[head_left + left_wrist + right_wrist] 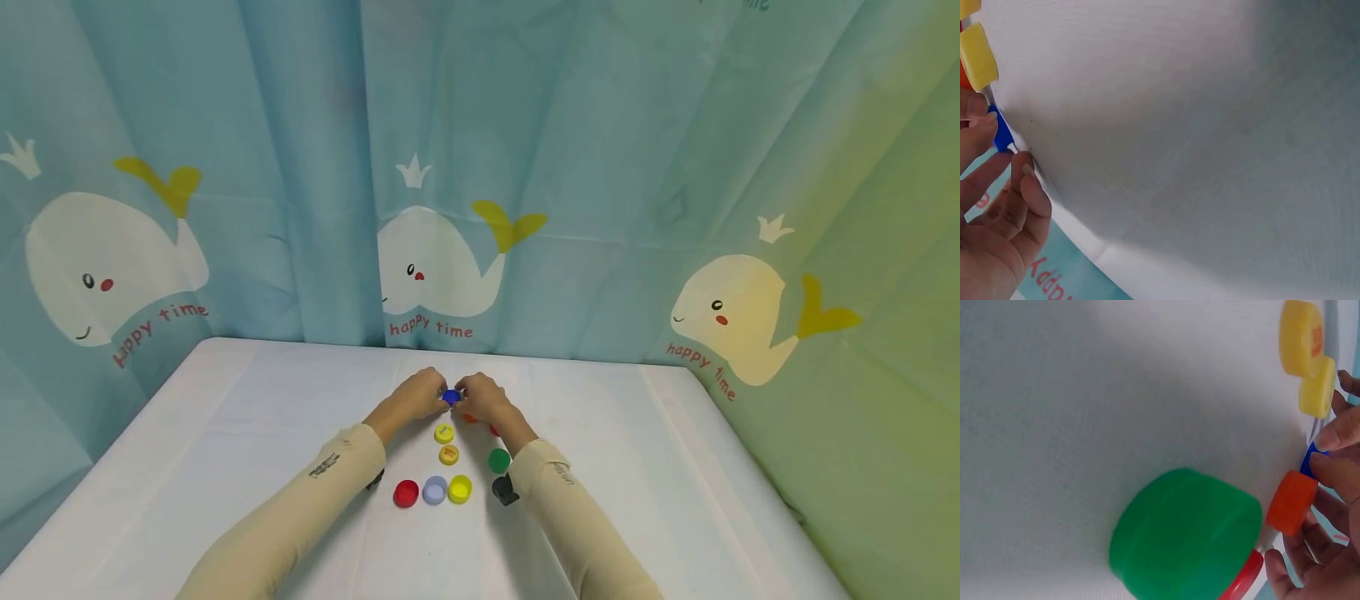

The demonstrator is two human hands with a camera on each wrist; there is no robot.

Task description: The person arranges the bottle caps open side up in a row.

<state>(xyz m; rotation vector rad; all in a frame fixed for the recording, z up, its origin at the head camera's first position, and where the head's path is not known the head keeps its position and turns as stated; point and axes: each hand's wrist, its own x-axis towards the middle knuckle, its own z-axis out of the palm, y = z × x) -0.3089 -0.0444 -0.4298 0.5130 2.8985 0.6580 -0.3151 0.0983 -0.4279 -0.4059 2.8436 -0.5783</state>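
Between the two hands, toward the far side of the table, is a small blue bottle cap. The left hand pinches it from one side with thumb and fingertips; its other fingers are curled in the left wrist view. From the other side the right hand pinches the same cap, its thumb on the blue surface in the right wrist view. Close beside the right hand's fingers stands an orange cap. Fingers partly cover the blue cap in both wrist views.
Nearer the person, two yellowish caps lie in a column. A red cap, a lavender cap and a yellow cap form a front row. A green cap lies by the right forearm, which partly hides another red cap.
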